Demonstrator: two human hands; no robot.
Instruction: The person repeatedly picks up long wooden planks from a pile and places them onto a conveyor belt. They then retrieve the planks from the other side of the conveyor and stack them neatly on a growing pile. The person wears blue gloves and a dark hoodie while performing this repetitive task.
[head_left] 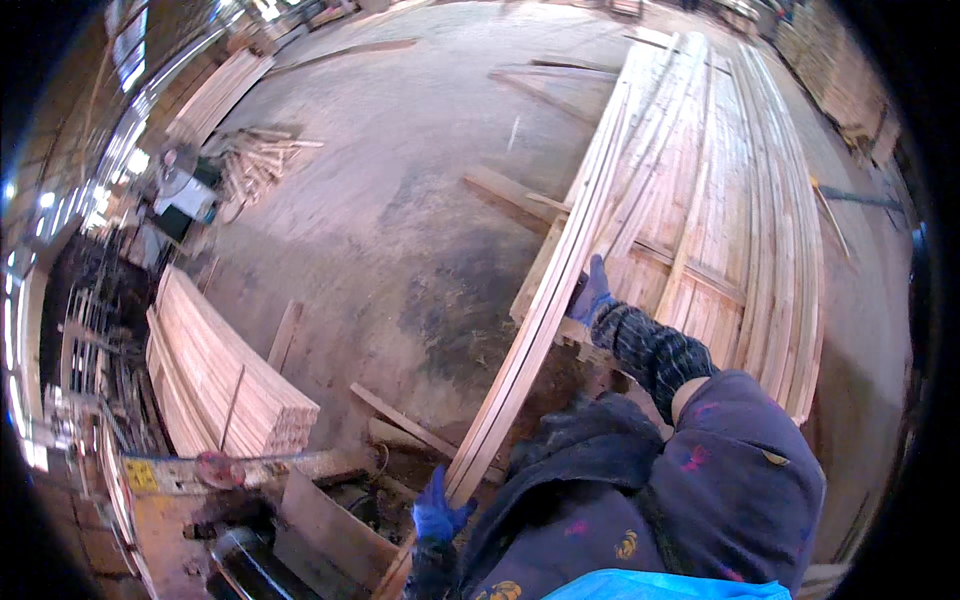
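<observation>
Long, narrow wooden boards [540,350], lying side by side, slant from the lower middle up toward the far right. Near their close end, my left hand [438,510] in a blue glove is closed around them. Farther along, my right hand [593,290], also gloved in blue, grips the boards from their right side; its fingers are partly hidden by the wood. The far part of the boards lies along the left side of a broad stack of planks [730,180]. A dark patterned sleeve covers my right forearm.
At left, a bundle of planks [225,370] stands behind a machine [170,510] with a yellow label. Loose offcuts [262,165] are heaped farther back on the concrete floor [400,130]. Scrap boards [415,420] lie near my left hand. More stacked timber [820,70] lines the right.
</observation>
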